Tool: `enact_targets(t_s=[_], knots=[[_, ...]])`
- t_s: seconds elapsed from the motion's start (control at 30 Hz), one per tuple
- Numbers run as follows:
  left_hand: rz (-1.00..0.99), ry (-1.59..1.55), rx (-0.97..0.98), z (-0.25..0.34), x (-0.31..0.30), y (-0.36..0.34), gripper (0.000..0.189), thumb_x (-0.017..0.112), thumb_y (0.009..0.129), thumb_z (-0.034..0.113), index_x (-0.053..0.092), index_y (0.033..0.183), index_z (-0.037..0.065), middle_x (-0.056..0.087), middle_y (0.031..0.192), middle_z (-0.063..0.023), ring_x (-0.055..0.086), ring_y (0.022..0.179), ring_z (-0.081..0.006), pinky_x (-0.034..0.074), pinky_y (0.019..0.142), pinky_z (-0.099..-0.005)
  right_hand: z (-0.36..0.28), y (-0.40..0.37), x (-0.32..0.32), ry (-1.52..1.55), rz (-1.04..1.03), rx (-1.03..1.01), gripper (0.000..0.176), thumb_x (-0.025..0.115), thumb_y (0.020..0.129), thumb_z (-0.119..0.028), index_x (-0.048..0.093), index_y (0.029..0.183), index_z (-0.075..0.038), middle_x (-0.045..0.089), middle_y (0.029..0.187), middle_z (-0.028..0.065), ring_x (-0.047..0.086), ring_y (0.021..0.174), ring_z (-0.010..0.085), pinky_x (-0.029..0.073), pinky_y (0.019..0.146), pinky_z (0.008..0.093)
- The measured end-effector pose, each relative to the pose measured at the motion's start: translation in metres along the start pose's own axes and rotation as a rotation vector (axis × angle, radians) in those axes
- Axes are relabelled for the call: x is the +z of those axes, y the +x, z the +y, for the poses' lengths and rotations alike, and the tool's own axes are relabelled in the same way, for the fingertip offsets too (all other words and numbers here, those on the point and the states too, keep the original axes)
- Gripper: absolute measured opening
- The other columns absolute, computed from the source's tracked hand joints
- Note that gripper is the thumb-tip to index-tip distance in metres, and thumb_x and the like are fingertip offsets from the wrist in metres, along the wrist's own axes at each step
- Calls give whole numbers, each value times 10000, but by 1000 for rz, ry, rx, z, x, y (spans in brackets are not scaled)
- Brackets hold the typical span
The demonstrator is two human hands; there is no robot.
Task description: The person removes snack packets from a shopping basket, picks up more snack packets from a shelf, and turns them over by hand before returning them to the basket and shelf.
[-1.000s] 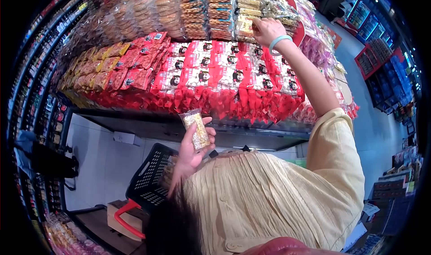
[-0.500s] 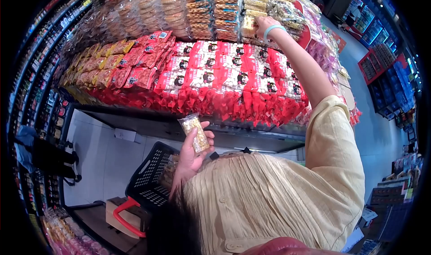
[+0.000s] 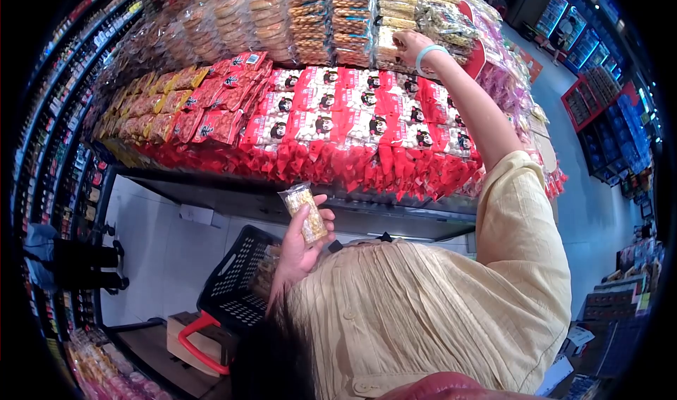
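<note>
My left hand [image 3: 305,239] holds a clear-wrapped snack bar [image 3: 305,215], fingers wrapped round it, in front of my body. My right hand [image 3: 412,47], with a pale band at the wrist, reaches to the far part of the display, fingers bent at a stack of yellowish wrapped bars [image 3: 398,5]. What its fingertips hold, if anything, is too small to tell. Just this side of that hand lie rows of red and white packets [image 3: 328,100]. Bundles of brown twisted snacks [image 3: 352,23] stand left of it.
Orange and red packets [image 3: 215,125] fill the display's left part. A black basket [image 3: 233,277] with a red handle is at lower left, with wrapped goods inside. A person in dark trousers [image 3: 77,266] stands at far left. Shelves [image 3: 63,111] line the left; a blue-wrapped stand [image 3: 617,136] is right.
My right hand has drawn slightly back toward me and left, its fingers more bent. My left hand still holds the bar. The person at left has shifted slightly.
</note>
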State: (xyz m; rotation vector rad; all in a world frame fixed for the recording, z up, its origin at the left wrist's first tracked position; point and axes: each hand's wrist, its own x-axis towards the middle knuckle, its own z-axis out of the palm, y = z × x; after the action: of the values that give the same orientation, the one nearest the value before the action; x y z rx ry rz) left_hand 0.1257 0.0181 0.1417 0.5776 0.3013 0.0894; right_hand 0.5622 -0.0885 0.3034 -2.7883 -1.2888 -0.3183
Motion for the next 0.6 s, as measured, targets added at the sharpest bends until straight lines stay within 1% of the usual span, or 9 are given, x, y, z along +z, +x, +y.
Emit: enact_targets(t_s=[0.07,0.1,0.17,0.2,0.27,0.4,0.47,0.5,0.6], knots=[[1,2,-10,0,0,1,458,452,968,365,466,1290,40,610,946,-101,600,785,-179,518,654,-340,0,1,-2,7,-94,33,392,579,868,-236,556,1211,-48,570,1224,193,542,1150,328,432,991,397],[0,2,-11,-1,0,2,458,452,968,365,466,1290,40,610,946,-101,600,785,-179,518,654,-340,2,0,0,7,-94,34,392,579,868,-236,556,1211,-48,570,1224,193,542,1150,328,432,991,397],[14,7,-19,-1,1,2,454,452,968,364,468,1289,43,611,946,-99,600,787,-179,519,653,-340,3,-2,2,12,-17,16,504,621,844,-249,502,1301,-73,572,1227,180,529,1172,327,425,994,400],[14,7,-19,0,1,2,454,452,968,364,468,1289,43,611,946,-99,600,787,-179,519,653,-340,4,-3,3,11,-16,16,504,621,844,-249,502,1301,-73,572,1227,180,529,1172,327,425,994,400],[-6,-20,-25,0,1,3,427,481,962,333,466,1290,61,630,941,-92,610,789,-162,533,648,-320,2,-5,4,42,69,26,513,613,860,-265,485,1325,-91,548,1272,184,516,1195,325,417,1015,401],[-4,-34,-21,-1,-1,3,423,480,963,331,467,1288,61,630,940,-93,611,787,-164,535,641,-322,3,-4,3,93,57,24,482,605,876,-263,499,1315,-95,523,1314,172,500,1214,324,405,1034,402],[-1,-32,-10,-2,-1,4,420,481,963,329,468,1287,61,632,940,-94,613,785,-166,537,638,-321,5,-1,5,77,-18,-48,451,624,869,-218,526,1291,-95,557,1275,162,534,1173,322,429,1006,401],[-1,-32,-10,-2,-2,4,420,481,963,329,468,1287,61,632,940,-94,613,785,-166,537,638,-321,6,-1,6,78,-18,-48,451,624,869,-218,526,1291,-95,557,1275,162,534,1173,322,429,1006,401],[5,-35,-16,-2,-2,4,419,481,964,330,469,1285,61,632,940,-94,614,783,-165,539,638,-320,9,1,10,187,4,-54,420,647,838,-150,558,1244,-93,601,1208,155,586,1092,319,470,939,395]])
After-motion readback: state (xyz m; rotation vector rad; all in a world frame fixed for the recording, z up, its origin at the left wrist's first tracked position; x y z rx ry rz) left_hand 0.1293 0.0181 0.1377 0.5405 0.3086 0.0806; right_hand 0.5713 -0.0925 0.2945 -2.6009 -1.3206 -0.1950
